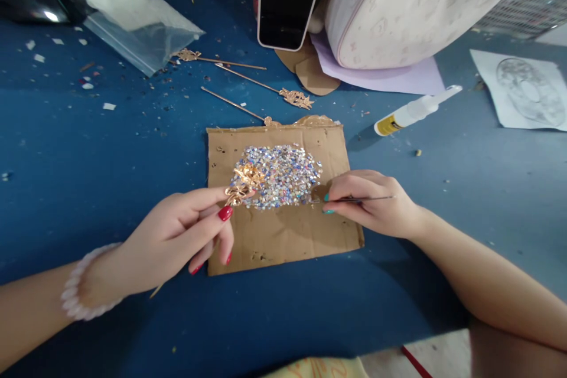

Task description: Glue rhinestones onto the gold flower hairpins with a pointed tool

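The left hand (177, 230) pinches a gold hairpin (241, 187) above the gems' (287, 174) left edge; the right hand's (376, 204) grip closes on a thin tool (354, 199). The hairpin looks light, stiff and slick, best held below its head.

Gold pin (238, 193): stem mostly hidden bhd L fingers (195, 237).
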A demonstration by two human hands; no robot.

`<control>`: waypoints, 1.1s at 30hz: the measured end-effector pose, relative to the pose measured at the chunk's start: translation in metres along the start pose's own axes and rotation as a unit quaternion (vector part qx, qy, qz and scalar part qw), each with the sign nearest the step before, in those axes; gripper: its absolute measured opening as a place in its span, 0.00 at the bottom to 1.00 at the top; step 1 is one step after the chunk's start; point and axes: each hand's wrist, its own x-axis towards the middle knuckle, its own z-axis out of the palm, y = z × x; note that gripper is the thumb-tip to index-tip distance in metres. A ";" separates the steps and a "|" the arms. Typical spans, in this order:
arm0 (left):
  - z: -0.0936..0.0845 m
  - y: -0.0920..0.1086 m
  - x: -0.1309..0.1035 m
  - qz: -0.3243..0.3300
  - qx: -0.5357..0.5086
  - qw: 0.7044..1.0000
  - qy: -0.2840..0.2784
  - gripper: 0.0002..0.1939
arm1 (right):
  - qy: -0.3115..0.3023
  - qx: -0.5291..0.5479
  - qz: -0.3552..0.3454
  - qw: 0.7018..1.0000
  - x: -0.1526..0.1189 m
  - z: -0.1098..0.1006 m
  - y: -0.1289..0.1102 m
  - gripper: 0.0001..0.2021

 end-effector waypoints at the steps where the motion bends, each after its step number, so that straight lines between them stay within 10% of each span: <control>1: 0.002 0.002 -0.001 -0.002 0.004 1.000 0.012 0.12 | 0.000 0.004 -0.001 1.000 0.000 0.000 0.000 0.10; 24: 0.004 0.009 -0.002 -0.016 0.033 0.999 0.012 0.13 | 0.033 0.022 -0.027 0.999 0.002 0.003 -0.004 0.10; 33: 0.012 0.021 -0.003 -0.048 0.011 0.997 0.059 0.27 | 0.098 0.065 0.033 0.993 0.002 0.011 -0.006 0.04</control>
